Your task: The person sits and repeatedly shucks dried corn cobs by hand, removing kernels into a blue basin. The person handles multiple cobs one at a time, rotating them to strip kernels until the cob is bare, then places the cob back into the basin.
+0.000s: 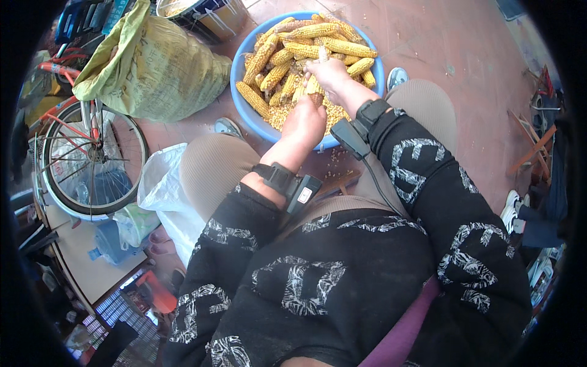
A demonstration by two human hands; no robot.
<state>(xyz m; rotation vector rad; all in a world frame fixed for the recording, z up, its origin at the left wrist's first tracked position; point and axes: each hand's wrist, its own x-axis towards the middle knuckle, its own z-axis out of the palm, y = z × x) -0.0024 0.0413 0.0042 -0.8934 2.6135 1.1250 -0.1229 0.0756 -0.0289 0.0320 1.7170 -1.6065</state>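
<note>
A round blue basin (pixel 239 96) holds many yellow corn cobs (pixel 313 30), with loose kernels (pixel 279 116) along its near side. Over that near part, my left hand (pixel 304 124) is closed around a corn cob whose reddish-brown end (pixel 316 99) shows beside the fingers. Just right of it and farther in, my right hand (pixel 332 76) is also closed; a pale, narrow cob tip (pixel 323 54) sticks up from it. The two hands are close together, and their fingers partly hide what they hold. Each wrist wears a black strap with a small box.
My knees flank the basin. Left of it stands a full yellow-green woven sack (pixel 153 70), with a paint-splashed bucket (pixel 205 18) behind. A red bicycle (pixel 92 150) and clear plastic bag (pixel 165 183) are farther left. Kernels (pixel 333 162) lie on the reddish floor. Another person's shoe (pixel 509 211) shows at right.
</note>
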